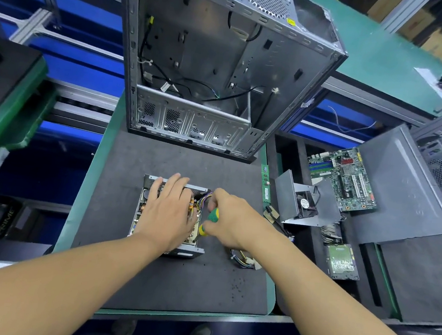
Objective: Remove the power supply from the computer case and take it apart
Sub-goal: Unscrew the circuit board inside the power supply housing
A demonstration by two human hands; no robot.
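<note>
The power supply (142, 213) lies in the middle of the dark foam mat (176, 279), out of the computer case (211, 58), which stands gutted at 12 o'clock from it. Its lid is off and the coils and board are bare. The left hand (170, 208) lies flat on the open unit with fingers straight, pressing it down. The right hand (232, 219) is curled round the green-and-yellow screwdriver (213, 215), whose tip is hidden among the wires at the unit's 3 o'clock side. The step appears to be loosening a board screw. It likely goes best with the driver square to the screw head, the palm's weight kept on the frame rather than the coils, and the coloured leads nudged clear of the tip. The soft mat should stop the housing sliding. A cable bundle (243, 260) trails off at 4 o'clock. Farther out at 3 o'clock sit a grey cover with a fan (301, 202), a motherboard (346, 176) and a side panel (401, 190), with a hard drive (341, 261) at 4 o'clock. Blue bins and aluminium rails ring the green bench (87, 195).
</note>
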